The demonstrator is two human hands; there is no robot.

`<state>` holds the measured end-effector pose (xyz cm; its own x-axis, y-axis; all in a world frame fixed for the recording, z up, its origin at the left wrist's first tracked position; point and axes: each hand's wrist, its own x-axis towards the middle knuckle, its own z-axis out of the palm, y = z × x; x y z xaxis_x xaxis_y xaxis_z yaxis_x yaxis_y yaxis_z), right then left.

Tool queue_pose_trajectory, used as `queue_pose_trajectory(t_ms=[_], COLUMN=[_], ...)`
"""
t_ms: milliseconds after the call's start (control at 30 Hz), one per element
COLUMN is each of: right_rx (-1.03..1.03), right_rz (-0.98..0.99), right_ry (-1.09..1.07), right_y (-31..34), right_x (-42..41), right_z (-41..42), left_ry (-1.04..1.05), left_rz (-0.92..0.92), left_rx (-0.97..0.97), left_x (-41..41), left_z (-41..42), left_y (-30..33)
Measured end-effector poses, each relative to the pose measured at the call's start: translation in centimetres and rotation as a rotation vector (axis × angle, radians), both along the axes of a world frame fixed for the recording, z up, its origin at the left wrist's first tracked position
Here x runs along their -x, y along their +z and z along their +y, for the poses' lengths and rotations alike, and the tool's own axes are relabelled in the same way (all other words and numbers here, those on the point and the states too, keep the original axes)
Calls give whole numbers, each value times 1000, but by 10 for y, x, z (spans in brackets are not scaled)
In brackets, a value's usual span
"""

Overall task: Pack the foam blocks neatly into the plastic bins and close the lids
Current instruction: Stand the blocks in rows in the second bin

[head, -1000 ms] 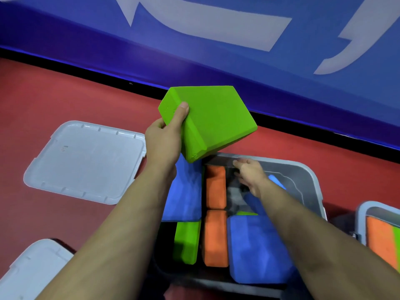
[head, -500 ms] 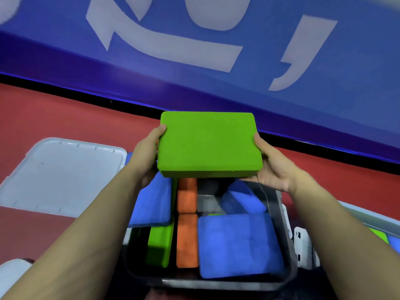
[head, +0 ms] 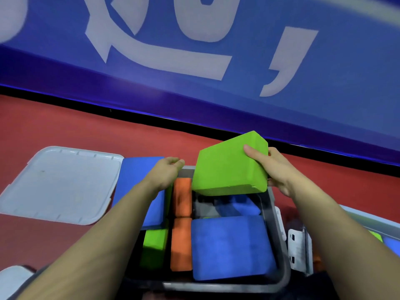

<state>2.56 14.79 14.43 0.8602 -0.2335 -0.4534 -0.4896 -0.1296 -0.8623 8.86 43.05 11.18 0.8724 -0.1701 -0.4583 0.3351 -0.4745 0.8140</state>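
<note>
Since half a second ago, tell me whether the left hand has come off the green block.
Yes. The left hand has let go and dropped to the bin's far-left rim, over the blue block; only the right hand holds the green block.

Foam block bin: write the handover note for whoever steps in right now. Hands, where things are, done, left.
Right hand grips the green foam block, tilted above the far right part of the grey bin.
Left hand holds nothing; it hovers at the bin's far left, over a blue block.
Done: orange blocks, a green one and blue ones lie in the bin, some askew.
Left: seat the held block in the gap at the far right, straighten the blue blocks, fit the lid lying on the floor to the left. A second bin on the right is also open.
</note>
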Motion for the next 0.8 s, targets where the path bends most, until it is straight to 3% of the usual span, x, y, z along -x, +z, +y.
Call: queue_pose_trajectory(t_ms=[200,367,800], right_rx=[410,679,794], right_rz=[28,90,193], right_ry=[57,120,220], right_y=[-23,-4,-22], right_x=[-22,-28,-30], right_z=[23,56,94], left_ry=[-40,1,50], left_rz=[16,7,-5], left_rx=[-30,-8,45], left_x=[8,0,-1], left_z=[3,12,19], left_y=[-7,-11,-10])
